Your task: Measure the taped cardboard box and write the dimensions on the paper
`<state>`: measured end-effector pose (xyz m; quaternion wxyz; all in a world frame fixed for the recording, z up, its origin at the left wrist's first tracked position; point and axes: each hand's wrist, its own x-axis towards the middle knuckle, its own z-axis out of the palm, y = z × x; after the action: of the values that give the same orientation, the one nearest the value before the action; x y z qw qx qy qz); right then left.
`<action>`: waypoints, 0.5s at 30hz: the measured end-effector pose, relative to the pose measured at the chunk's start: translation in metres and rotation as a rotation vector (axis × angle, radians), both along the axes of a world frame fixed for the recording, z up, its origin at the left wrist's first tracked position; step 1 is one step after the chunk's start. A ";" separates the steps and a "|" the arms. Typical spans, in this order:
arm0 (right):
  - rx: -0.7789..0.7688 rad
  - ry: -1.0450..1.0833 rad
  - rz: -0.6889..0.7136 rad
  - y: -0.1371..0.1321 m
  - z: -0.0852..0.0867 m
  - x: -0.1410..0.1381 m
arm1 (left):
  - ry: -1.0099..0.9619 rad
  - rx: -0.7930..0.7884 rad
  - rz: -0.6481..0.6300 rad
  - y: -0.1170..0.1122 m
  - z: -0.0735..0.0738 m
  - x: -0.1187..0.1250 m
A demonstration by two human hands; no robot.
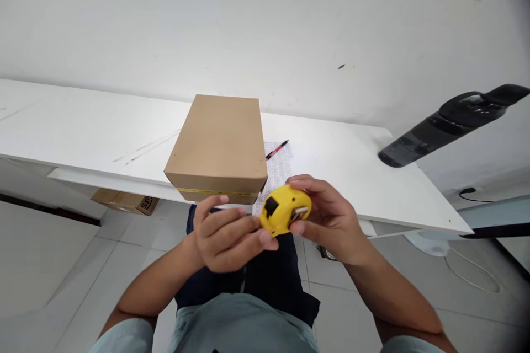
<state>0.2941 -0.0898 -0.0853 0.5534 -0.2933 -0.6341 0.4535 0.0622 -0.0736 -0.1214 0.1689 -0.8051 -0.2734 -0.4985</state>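
Both my hands hold a yellow tape measure (284, 208) with a black button, in front of the table edge. My right hand (329, 215) wraps round its right side, with the thumb on the metal tip. My left hand (226, 234) is curled, its thumb and fingers pressed against the case's left side. A closed brown cardboard box (219, 146) stands on the white table (83, 132) just beyond my hands, with a yellow strip along its near bottom edge.
A red and black pen (277, 149) lies on a printed sheet (278, 168) right of the box. A dark handheld device (453, 121) juts in from the right. Another cardboard box (126, 202) lies on the tiled floor under the table. A white wall stands behind.
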 end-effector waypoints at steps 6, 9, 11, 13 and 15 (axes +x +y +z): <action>-0.016 0.086 -0.427 0.023 -0.023 0.020 | 0.083 -0.030 0.346 0.033 0.012 0.034; -0.122 0.160 -0.480 0.045 -0.038 0.025 | 0.034 -0.069 0.382 0.041 0.006 0.033; -0.299 0.228 -0.409 0.056 -0.050 0.029 | 0.010 -0.038 0.386 0.046 0.006 0.020; -0.481 0.247 -0.295 0.061 -0.063 0.034 | 0.030 -0.012 0.372 0.050 0.009 -0.001; -0.574 0.202 -0.214 0.061 -0.075 0.039 | 0.078 -0.028 0.342 0.053 0.013 -0.027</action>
<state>0.3332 -0.0289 -0.1607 0.5530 -0.4557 -0.3878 0.5798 0.0353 -0.0206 -0.1082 0.2504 -0.7678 -0.4068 -0.4269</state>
